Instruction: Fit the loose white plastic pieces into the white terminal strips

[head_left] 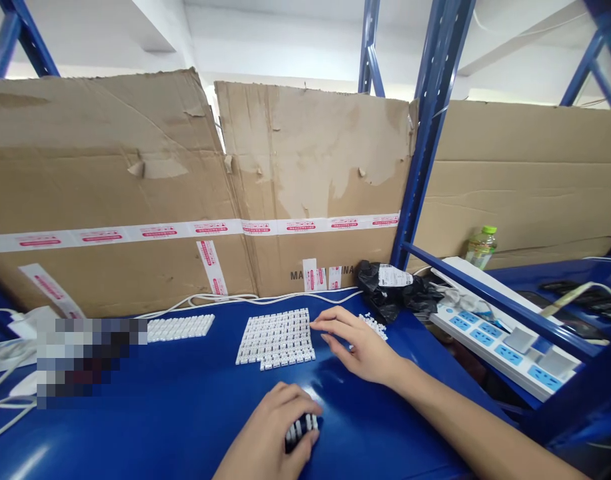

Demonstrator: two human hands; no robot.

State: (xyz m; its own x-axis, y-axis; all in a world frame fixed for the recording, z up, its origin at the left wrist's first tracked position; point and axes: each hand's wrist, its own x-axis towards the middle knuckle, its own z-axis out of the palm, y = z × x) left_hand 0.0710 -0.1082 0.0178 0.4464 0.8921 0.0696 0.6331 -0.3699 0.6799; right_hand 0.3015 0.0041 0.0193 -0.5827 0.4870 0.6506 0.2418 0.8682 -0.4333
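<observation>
layout status and hand positions

a ranked block of white plastic connector strips point(275, 339) lies on the blue tabletop point(185, 427), its rows packed side by side, with a notch at the near left corner; a shorter ranked row of the same strips point(180, 327) lies further left; a small loose heap of white pieces point(373, 327) lies unranked just past the right hand point(358, 347); thus part of the stock stands ordered and part lies loose; the right hand is open, its fingers spread, its fingertips point(318, 323) just beside the block's right edge, with contact not confirmed; the left hand point(268, 427) is closed, its fingers curled over a dark-backed strip point(302, 430) with white segments, near the front of the tabletop; the hands stand apart; a black plastic bag point(385, 290) and a blue-and-white power strip point(505, 350) lie to the right, with cardboard sheets point(135, 200) behind.
</observation>
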